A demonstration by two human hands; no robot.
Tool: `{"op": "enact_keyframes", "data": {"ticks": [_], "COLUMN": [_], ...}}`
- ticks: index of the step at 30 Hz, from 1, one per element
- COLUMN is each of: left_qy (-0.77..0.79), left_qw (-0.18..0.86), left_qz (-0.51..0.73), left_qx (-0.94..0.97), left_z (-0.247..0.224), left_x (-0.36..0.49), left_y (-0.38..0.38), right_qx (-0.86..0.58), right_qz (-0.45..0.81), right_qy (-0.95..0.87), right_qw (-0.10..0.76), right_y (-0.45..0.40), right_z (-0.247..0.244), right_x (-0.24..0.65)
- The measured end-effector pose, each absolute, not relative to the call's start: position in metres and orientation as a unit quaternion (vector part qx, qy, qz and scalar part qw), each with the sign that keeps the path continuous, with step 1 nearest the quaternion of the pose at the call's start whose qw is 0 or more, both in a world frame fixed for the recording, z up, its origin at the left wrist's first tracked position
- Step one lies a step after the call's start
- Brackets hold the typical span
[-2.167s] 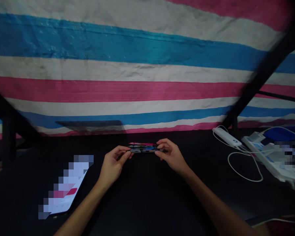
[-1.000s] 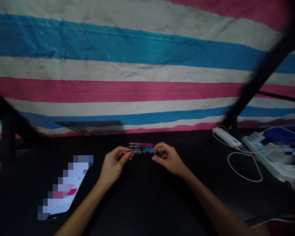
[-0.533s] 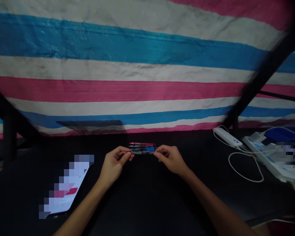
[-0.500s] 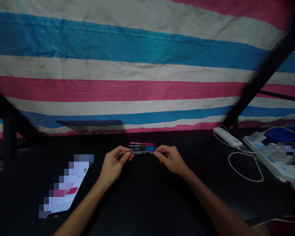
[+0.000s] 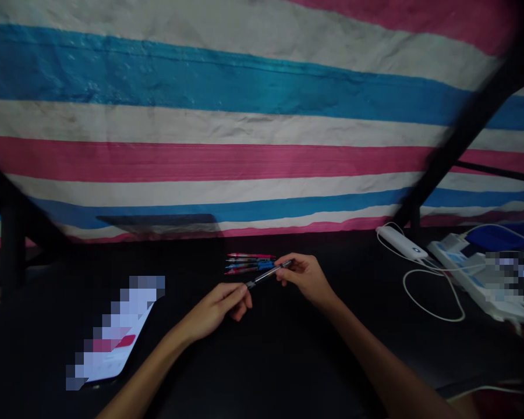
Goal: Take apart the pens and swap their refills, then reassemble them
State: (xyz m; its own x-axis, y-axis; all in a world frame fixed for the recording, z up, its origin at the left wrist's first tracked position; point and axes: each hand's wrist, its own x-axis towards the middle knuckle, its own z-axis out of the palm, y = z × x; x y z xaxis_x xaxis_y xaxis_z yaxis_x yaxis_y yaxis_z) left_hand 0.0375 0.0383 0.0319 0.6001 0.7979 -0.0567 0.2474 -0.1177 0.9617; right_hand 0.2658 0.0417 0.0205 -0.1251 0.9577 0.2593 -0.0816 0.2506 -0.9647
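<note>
Both hands hold one dark pen (image 5: 264,276) with a clear barrel, tilted up to the right. My left hand (image 5: 222,304) pinches its lower left end between thumb and fingers. At the upper right end, my right hand (image 5: 304,276) grips it with the fingertips. Just behind the held pen, several pens lie side by side on the black table: a red pen (image 5: 250,256) at the back, a pen with a blue part (image 5: 264,266) in the middle and another reddish pen (image 5: 240,271) in front. Their right ends come close to my right fingers.
A lit phone (image 5: 117,337) lies on the black table (image 5: 262,361) at left. To the right are a white charger-like device (image 5: 402,243), looping white cable (image 5: 434,320) and a white power strip (image 5: 480,279). Dark frame bars (image 5: 458,139) slant before a striped sheet (image 5: 244,160).
The pen in both hands has come off the row toward me and now tilts. My left hand moved right and nearer; my right hand stayed almost in place.
</note>
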Motion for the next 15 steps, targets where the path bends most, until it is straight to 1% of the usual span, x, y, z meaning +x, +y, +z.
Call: {"op": "enact_keyframes", "data": {"ticks": [4, 6, 7, 11, 13, 15], "left_qy": [0.346, 0.34, 0.348, 0.407, 0.428, 0.449], "left_qw": [0.549, 0.528, 0.504, 0.353, 0.308, 0.272], "left_qz": [0.192, 0.183, 0.187, 0.232, 0.233, 0.217], "left_qx": [0.737, 0.757, 0.768, 0.81, 0.817, 0.823], "left_z": [0.035, 0.036, 0.036, 0.032, 0.028, 0.024], "left_x": [0.037, 0.039, 0.042, 0.051, 0.053, 0.053], "left_y": [0.033, 0.029, 0.026, 0.019, 0.021, 0.025], "right_qx": [-0.377, -0.385, -0.389, -0.401, -0.418, -0.442], "right_qz": [0.502, 0.503, 0.502, 0.485, 0.448, 0.391], "right_qy": [-0.563, -0.564, -0.566, -0.579, -0.601, -0.643], "right_qw": [0.538, 0.529, 0.526, 0.519, 0.513, 0.488], "right_y": [0.04, 0.039, 0.037, 0.032, 0.029, 0.027], "right_z": [0.021, 0.021, 0.02, 0.018, 0.017, 0.018], "right_x": [0.264, 0.26, 0.257, 0.248, 0.247, 0.247]}}
